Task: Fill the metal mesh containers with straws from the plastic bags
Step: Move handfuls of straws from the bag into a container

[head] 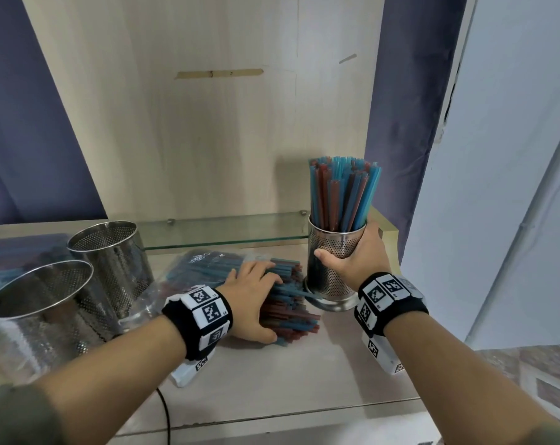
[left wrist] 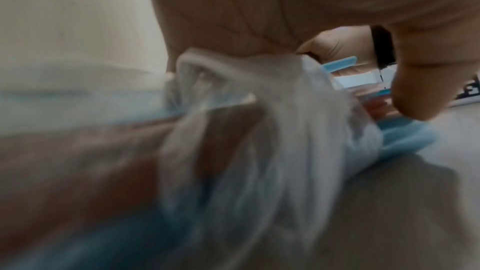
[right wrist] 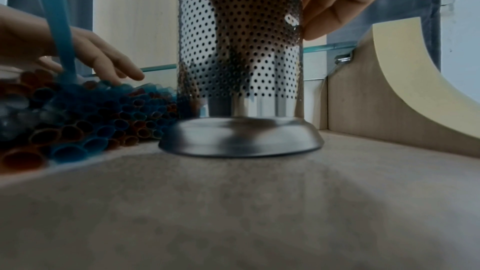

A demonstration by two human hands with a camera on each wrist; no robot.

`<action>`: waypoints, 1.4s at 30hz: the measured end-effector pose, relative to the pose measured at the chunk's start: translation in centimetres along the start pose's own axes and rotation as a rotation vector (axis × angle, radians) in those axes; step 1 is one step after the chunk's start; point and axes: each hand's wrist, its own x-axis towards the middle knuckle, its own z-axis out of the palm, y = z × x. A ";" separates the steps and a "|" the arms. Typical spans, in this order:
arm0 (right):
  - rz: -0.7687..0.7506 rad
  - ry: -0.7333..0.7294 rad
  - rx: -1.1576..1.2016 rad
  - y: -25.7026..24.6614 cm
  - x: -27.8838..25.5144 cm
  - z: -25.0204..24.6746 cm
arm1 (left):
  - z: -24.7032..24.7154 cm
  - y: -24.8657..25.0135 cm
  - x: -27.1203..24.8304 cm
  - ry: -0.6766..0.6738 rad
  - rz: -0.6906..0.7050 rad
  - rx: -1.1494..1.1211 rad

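My right hand (head: 352,261) grips a perforated metal container (head: 331,242) that stands upright on the counter, packed with blue and red straws (head: 339,194). In the right wrist view my fingers (right wrist: 337,1) wrap round its wall (right wrist: 239,48). My left hand (head: 253,300) lies over a bundle of blue and red straws (head: 291,313) sticking out of a clear plastic bag (head: 208,261), fingers on top and thumb round the near side. The left wrist view is blurred and shows crumpled bag plastic (left wrist: 259,130) under my palm. Two empty mesh containers (head: 118,252) (head: 37,309) stand at the left.
A low glass shelf (head: 224,232) runs along the wooden back panel. A curved wooden bracket (right wrist: 415,89) closes the counter just right of the filled container. Another bag of straws (head: 15,261) lies behind the empty containers. A black cable (head: 166,412) hangs over the front edge.
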 end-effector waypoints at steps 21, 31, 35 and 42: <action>0.025 -0.017 -0.014 0.1 0.1 -0.1 | -1.3 1.6 0.5 0.242 0.087 -0.010; 0.029 -0.031 0.019 1.0 0.6 0.4 | -5.4 3.7 0.6 0.438 0.154 -0.184; 0.019 -0.021 0.004 1.0 0.6 0.6 | -8.8 4.5 0.4 0.569 0.212 -0.376; 0.022 -0.027 0.016 1.1 0.6 0.6 | -12.9 4.4 0.7 0.918 0.091 -0.882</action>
